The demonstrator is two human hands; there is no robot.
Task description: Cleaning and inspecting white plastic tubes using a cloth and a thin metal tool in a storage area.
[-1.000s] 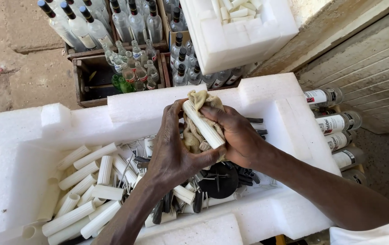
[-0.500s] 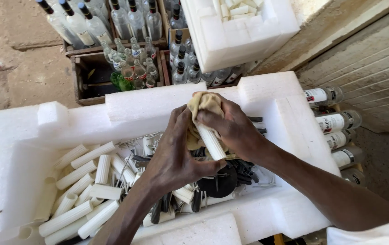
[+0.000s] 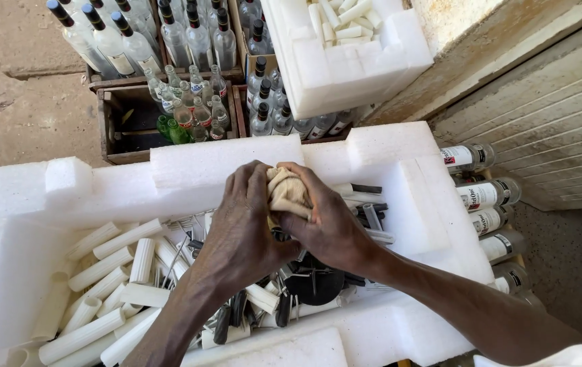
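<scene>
My left hand (image 3: 240,234) and my right hand (image 3: 335,231) are pressed together over a big white foam tray (image 3: 219,163). Both close around a crumpled tan cloth (image 3: 287,194) that bulges out between thumbs and fingers. The white tube seen earlier is hidden inside the cloth and hands. Below the hands, in the tray, lie several white plastic tubes (image 3: 111,265) at the left. A pile of dark handled metal tools (image 3: 311,282) lies in the middle, under my right wrist.
Wooden crates (image 3: 117,122) of upright glass bottles stand beyond the tray. A second foam box (image 3: 345,68) with white tubes rests on them. Several clear bottles (image 3: 484,197) lie stacked at the right, beside a ribbed wall (image 3: 542,115). Bare concrete floor shows at the left.
The white tube that stuck out of the cloth has gone from sight. Both hands have closed tighter over the cloth and dropped slightly toward the tray.
</scene>
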